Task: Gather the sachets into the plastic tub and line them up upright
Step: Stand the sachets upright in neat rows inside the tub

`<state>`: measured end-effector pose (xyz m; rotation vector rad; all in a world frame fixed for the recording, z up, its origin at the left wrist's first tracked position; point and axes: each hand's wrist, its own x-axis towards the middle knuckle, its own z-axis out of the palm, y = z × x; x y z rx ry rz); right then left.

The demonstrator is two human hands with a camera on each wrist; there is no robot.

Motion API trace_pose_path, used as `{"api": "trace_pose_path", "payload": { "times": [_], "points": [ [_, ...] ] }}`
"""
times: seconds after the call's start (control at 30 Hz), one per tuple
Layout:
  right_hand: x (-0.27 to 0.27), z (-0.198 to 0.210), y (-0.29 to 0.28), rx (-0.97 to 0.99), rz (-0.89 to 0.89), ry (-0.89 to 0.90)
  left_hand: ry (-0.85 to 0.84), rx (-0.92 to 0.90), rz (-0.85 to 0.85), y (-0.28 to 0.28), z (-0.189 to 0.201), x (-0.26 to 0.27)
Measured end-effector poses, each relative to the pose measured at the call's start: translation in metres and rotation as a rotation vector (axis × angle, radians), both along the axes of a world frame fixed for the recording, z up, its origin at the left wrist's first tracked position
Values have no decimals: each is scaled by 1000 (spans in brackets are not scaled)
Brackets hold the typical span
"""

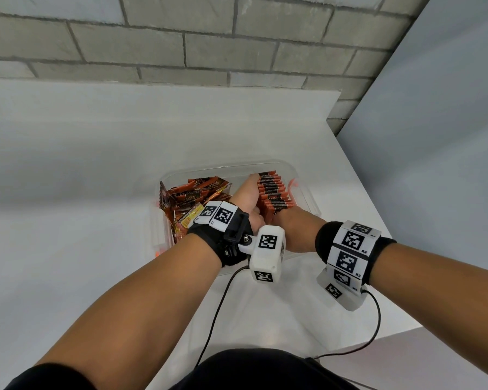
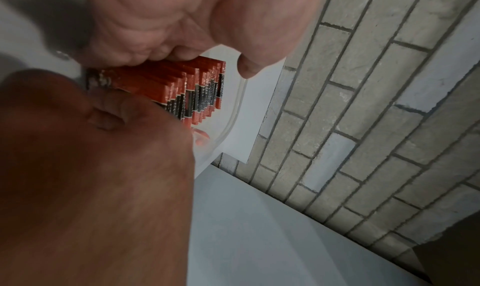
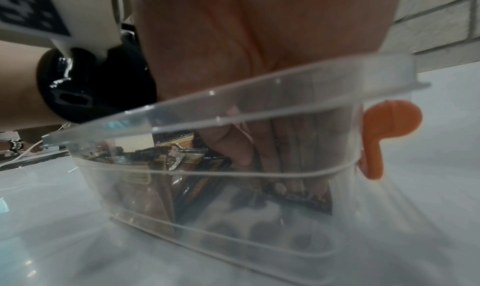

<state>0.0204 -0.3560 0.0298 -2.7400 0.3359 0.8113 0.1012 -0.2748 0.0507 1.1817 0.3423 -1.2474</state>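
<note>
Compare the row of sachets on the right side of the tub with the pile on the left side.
The right-hand row stands upright, packed edge to edge; the left-hand pile lies jumbled at mixed angles. The left hand rests straight along the row, with the right hand at its near end; neither touches the pile. Both groups are orange-and-black and sit inside the clear plastic tub.

It looks like a plain test room, not a home. There is a bare white table [image 1: 96, 164], a grey brick wall [image 1: 181, 38], and tags with black-and-white squares [image 1: 352, 239] strapped on both wrists.
</note>
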Motion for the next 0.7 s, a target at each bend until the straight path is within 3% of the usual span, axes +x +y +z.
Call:
{"api": "trace_pose_path", "payload": {
  "times": [0.7],
  "points": [
    [-3, 19, 7, 31, -63, -66, 6, 9, -91, 5, 3, -2]
  ]
}}
